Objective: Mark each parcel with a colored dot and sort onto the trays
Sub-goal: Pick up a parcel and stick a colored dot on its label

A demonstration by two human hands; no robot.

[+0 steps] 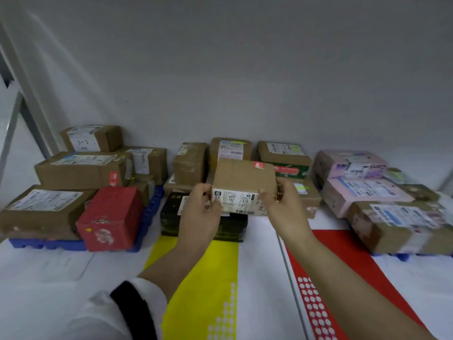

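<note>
I hold a small brown cardboard parcel (245,177) up in front of me, its white shipping label (239,201) facing me. My left hand (201,212) grips its left edge and my right hand (282,202) grips its right edge. It hangs above a black box (171,217) in the middle pile. On the table lie a yellow dot-sticker sheet (203,285) and a red dot-sticker sheet (343,273), both with several dots peeled off.
A blue tray (49,244) at the left carries brown parcels and a red box (110,219). The middle pile holds several brown boxes (190,163). At the right, pink parcels (362,190) and a brown one (402,227) sit on another blue tray (402,256). A grey wall stands behind.
</note>
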